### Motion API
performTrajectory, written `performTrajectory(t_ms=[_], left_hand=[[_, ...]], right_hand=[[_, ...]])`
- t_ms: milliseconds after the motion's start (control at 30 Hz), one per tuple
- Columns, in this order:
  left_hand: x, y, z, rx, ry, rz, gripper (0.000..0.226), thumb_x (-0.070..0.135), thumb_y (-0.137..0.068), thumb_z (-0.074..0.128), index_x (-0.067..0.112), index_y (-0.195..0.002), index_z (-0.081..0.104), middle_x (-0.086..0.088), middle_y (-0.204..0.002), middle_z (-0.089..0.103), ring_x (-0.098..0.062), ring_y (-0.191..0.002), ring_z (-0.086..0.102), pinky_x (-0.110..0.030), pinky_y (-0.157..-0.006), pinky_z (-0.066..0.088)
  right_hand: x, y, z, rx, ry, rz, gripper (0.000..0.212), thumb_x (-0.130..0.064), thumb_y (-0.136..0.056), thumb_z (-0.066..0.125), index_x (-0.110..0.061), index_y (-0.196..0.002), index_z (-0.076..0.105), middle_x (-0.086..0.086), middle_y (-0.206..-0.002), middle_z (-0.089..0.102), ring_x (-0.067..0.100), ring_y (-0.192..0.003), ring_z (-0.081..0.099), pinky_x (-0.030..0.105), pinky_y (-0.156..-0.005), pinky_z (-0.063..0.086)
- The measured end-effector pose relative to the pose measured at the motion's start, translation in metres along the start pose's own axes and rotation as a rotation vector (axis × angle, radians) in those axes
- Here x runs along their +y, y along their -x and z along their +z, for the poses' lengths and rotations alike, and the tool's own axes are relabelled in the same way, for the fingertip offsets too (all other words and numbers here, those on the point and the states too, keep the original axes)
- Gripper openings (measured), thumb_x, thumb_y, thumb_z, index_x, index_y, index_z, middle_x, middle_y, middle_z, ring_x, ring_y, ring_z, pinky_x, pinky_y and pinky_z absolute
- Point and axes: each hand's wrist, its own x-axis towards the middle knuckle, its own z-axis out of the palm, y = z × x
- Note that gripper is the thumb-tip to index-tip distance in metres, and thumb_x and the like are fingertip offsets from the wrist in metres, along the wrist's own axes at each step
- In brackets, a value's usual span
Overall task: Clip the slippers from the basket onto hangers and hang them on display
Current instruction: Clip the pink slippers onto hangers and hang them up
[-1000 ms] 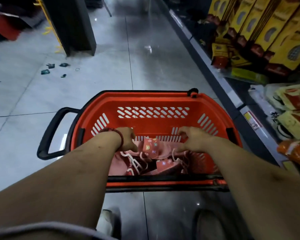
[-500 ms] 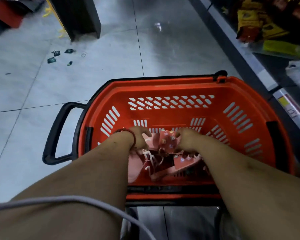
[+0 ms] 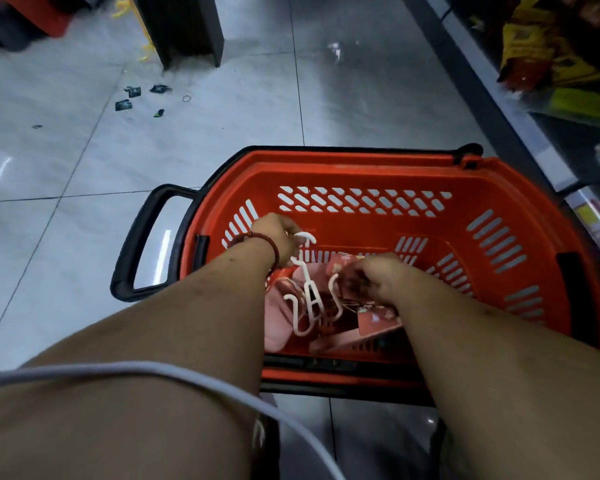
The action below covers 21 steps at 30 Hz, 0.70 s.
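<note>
Slippers (image 3: pixel 279 323) and hangers (image 3: pixel 310 299) lie in the basket (image 3: pixel 361 159) on the floor (image 3: pixel 66 237) — shelf (image 3: pixel 492 109) to its right; scraps (image 3: pixel 123 105) far left.

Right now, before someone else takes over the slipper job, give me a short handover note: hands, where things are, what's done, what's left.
Left hand: grips a white plastic hanger near its hook.
Right hand: fingers curled down among the pink slippers; I cannot tell whether it holds one.
Things: the slippers and spare white hangers lie in the orange plastic basket on the floor.
Done: no slipper visibly clipped yet.
Left: clip the slippers onto hangers and hang them on display.
</note>
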Motion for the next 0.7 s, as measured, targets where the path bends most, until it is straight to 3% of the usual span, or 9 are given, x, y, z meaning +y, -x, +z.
performTrajectory(t_ms=[67,167,267,367,500,533,700], left_hand=[[0.003,0.006,-0.009,0.048,0.042,0.057,0.01,0.017,-0.097,0.061,0.012,-0.101,0.069,0.0,-0.074,0.066,-0.007,-0.054,0.059,-0.017,-0.042,0.044],[0.003,0.017,-0.022,0.121,0.051,0.15,0.014,0.021,-0.098,0.061,0.011,-0.099,0.07,0.001,-0.075,0.065,-0.01,-0.056,0.056,-0.022,-0.054,0.049],[0.005,0.038,-0.037,0.176,0.07,0.233,0.015,0.026,-0.097,0.06,0.016,-0.096,0.071,-0.001,-0.073,0.064,-0.017,-0.058,0.056,-0.033,-0.061,0.055],[0.007,0.064,-0.052,0.248,0.076,0.311,0.016,0.028,-0.098,0.06,0.017,-0.096,0.07,-0.002,-0.071,0.062,-0.02,-0.056,0.056,-0.036,-0.061,0.056],[0.011,0.101,-0.07,0.328,0.122,0.372,0.014,0.033,-0.095,0.063,0.023,-0.091,0.072,-0.003,-0.072,0.063,-0.019,-0.055,0.055,-0.035,-0.06,0.056],[0.012,0.109,-0.074,0.336,0.132,0.385,0.014,0.035,-0.094,0.064,0.025,-0.089,0.073,-0.003,-0.073,0.065,-0.02,-0.056,0.057,-0.034,-0.059,0.056],[0.028,0.146,-0.086,0.346,0.209,0.468,0.013,0.036,-0.092,0.066,0.029,-0.084,0.073,-0.002,-0.071,0.066,-0.017,-0.055,0.058,-0.034,-0.06,0.058]], right_hand=[[-0.003,0.004,-0.007,-0.012,0.056,-0.051,0.03,-0.004,-0.091,0.063,-0.007,-0.121,0.063,0.012,-0.093,0.066,0.025,-0.078,0.065,0.04,-0.075,0.057],[-0.012,0.018,-0.018,0.05,0.105,-0.168,0.034,-0.011,-0.093,0.063,-0.003,-0.126,0.062,0.007,-0.086,0.063,0.02,-0.068,0.059,0.034,-0.063,0.053],[-0.024,0.047,-0.027,0.192,0.129,-0.314,0.025,-0.014,-0.09,0.068,-0.014,-0.115,0.069,0.007,-0.09,0.072,0.02,-0.072,0.066,0.035,-0.074,0.057],[-0.031,0.078,-0.039,0.26,0.254,-0.508,0.026,-0.018,-0.09,0.069,-0.017,-0.115,0.072,0.004,-0.104,0.073,0.024,-0.095,0.068,0.034,-0.09,0.055],[-0.036,0.13,-0.059,0.249,0.473,-0.796,0.016,-0.011,-0.092,0.067,-0.016,-0.105,0.074,-0.001,-0.089,0.066,0.017,-0.084,0.059,0.016,-0.06,0.041],[-0.038,0.144,-0.062,0.257,0.531,-0.864,0.016,-0.009,-0.091,0.067,-0.015,-0.105,0.074,-0.002,-0.09,0.064,0.016,-0.084,0.058,0.017,-0.057,0.037],[-0.06,0.212,-0.077,0.236,0.731,-1.082,0.009,-0.011,-0.093,0.067,-0.019,-0.09,0.067,-0.002,-0.091,0.063,0.018,-0.087,0.058,0.024,-0.071,0.036]])
